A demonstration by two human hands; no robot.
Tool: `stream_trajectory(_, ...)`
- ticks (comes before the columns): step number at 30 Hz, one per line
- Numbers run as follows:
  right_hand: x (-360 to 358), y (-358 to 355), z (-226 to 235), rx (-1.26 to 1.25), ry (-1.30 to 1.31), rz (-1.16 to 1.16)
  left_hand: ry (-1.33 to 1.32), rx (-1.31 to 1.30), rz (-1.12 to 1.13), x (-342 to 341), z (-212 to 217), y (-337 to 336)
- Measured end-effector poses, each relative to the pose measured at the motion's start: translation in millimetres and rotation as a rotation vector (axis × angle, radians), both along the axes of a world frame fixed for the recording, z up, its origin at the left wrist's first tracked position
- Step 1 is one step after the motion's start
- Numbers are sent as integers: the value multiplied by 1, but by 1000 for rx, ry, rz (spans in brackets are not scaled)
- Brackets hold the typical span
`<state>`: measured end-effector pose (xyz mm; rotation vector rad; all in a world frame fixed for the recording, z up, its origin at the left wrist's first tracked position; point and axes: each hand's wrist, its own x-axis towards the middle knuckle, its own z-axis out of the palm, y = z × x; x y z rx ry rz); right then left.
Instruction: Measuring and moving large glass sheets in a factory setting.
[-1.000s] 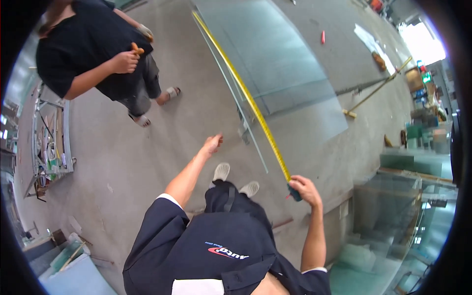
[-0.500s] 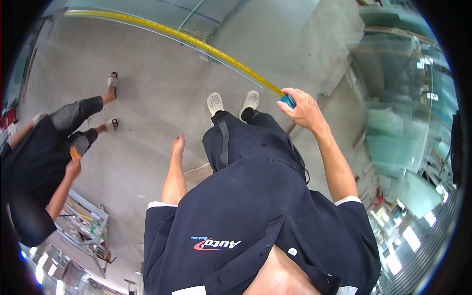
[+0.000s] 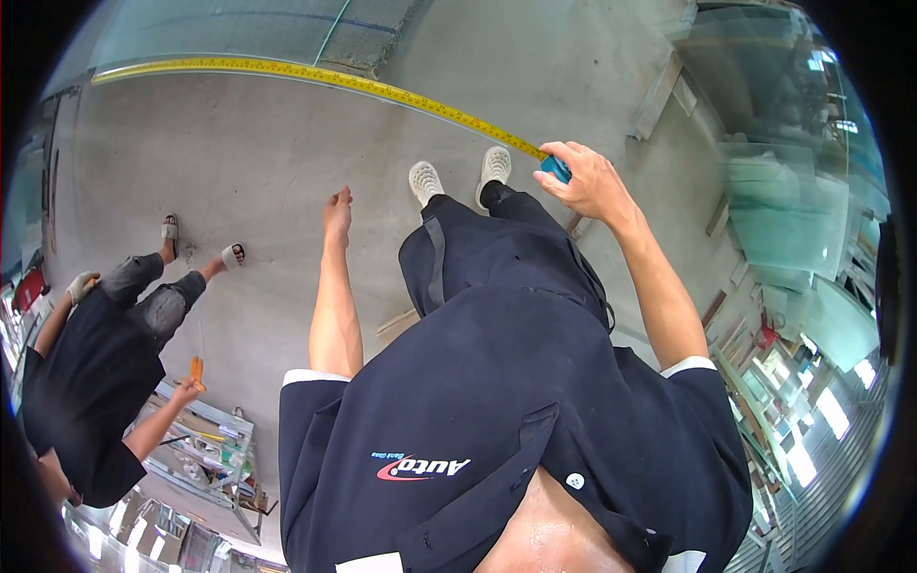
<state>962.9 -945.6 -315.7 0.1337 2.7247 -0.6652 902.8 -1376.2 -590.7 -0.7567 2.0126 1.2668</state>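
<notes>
My right hand [image 3: 590,183] is closed around the blue case of a tape measure [image 3: 556,169]. From it the yellow tape blade [image 3: 382,91] runs out to the far left, along the near edge of a clear glass sheet [image 3: 239,33]. My left hand [image 3: 337,212] hangs in the air above the floor, left of my shoes, its fingers loosely apart with nothing in them.
At left a co-worker [image 3: 95,334] in dark clothes and sandals holds an orange-handled tool [image 3: 197,371]. Behind them stands a metal rack [image 3: 215,449] of tools and scraps. Stacked glass sheets [image 3: 783,210] lean along the right side. A glass edge crosses ahead of my shoes [image 3: 426,181].
My left hand has risen forward and its fingers have loosened. My right hand still grips the tape measure. The co-worker has turned and shifted, bringing the orange-handled tool rightward and down in view.
</notes>
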Motion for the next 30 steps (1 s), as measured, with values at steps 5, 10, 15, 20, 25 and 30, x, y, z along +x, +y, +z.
stream_trajectory(5, -1, 0, 0, 1, -12, -17, -185, 0, -49, 2, -1, -8)
stream_trajectory(10, -9, 1, 4, 26, -19, 0, -215, -43, -15, 23, -18, -18)
stream_trajectory(15, -17, 13, 16, -118, -17, 40, -293, -33, -3, 47, -26, -20)
stream_trajectory(20, -47, 27, 38, -580, -273, -65, -263, -57, 33, 41, -2, -1)
stream_trajectory(25, -80, 74, 19, -779, -406, -25, -150, -63, 138, 20, 45, 42)
stream_trajectory(30, -128, 133, 34, -902, -458, 36, -185, -124, 287, 31, 83, 91)
